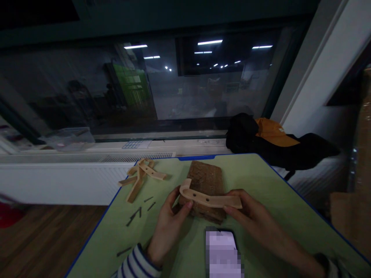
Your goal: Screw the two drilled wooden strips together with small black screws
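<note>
Both of my hands hold a pale wooden hook (214, 199) with a curled end at the left and two dark holes along its arm. My left hand (171, 220) grips the curled end, thumb in front and fingers partly hidden behind. The straight right end is pinched between the thumb and fingers of my right hand (252, 212). Directly beneath the hook lies a rough brown block (207, 175). More pale wooden hooks (142, 177) are piled on the table's far left. Several dark nails or screws (135, 215) are scattered left of my left hand.
The green table (174, 170) has a blue edge. A phone with a blurred screen (223, 255) lies near me. Beyond the table are a white radiator (72, 181), a window sill with a clear plastic box (69, 138), and dark clothing with an orange cap (275, 131).
</note>
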### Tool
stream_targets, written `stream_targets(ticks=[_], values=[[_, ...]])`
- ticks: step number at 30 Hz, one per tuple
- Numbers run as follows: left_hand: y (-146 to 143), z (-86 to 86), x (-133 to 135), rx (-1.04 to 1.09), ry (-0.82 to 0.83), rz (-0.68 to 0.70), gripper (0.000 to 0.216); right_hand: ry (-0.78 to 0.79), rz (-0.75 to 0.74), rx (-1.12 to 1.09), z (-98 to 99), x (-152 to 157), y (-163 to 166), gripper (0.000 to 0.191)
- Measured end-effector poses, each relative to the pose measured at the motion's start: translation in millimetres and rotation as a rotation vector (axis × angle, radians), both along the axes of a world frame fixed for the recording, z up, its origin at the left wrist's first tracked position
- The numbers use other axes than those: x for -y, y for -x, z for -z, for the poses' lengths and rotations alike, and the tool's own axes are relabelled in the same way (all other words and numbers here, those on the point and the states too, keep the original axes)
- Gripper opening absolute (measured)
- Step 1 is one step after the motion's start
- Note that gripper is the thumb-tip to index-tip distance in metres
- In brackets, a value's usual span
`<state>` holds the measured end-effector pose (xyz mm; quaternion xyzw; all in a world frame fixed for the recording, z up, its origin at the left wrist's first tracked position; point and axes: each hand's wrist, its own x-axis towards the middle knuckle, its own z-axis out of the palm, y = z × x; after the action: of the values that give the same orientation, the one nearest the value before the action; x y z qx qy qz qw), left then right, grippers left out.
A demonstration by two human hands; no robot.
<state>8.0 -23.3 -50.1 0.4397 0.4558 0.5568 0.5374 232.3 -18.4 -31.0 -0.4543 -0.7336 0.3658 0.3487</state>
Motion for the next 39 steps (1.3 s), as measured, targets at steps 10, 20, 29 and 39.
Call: stream_targets(ticks=[10,20,29,39], values=[[-1.7,-1.6,0.0,0.240,0.074,-0.036,0.044,0.058,-0.116,0.093,0.6,15.7,10.8,0.044],[-5.3,1.7,-2.2,0.353,0.083,-0.084,0.048,0.065,-0.289,0.126,2.0,23.4,16.9,0.062],[4.8,0.4,-8.8,0.328,0.100,-0.215,0.048,-0.062,0.070,0.044,6.1,-45.3,-15.3,0.059],[2.2,-19.1,-23.9,0.171,0.068,-0.277,0.043,-0.002,-0.031,0.065,12.8,-38.3,-12.7,0.059]])
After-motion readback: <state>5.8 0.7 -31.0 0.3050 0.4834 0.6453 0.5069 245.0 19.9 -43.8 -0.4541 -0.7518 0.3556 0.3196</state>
